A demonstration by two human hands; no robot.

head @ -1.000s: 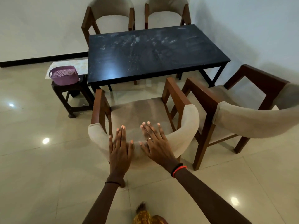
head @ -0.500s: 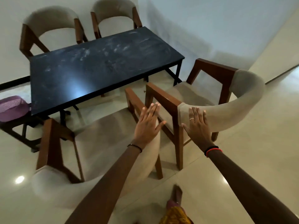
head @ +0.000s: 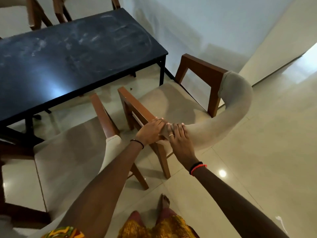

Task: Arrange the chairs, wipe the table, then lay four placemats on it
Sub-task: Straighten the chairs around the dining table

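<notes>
Beside black rectangular table (head: pixel 77 57) | beige-padded wooden chair (head: pixel 240 100) gripped by left hand (head: pixel 151 133), right hand (head: pixel 179 140), fingers curled | presumably for repositioning.

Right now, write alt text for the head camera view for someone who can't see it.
The left hand and right hand grip a wooden chair where its armrest meets the padded back, near a smudged black table. A second chair stands close on its left, and two far chairs show beyond the table.
</notes>
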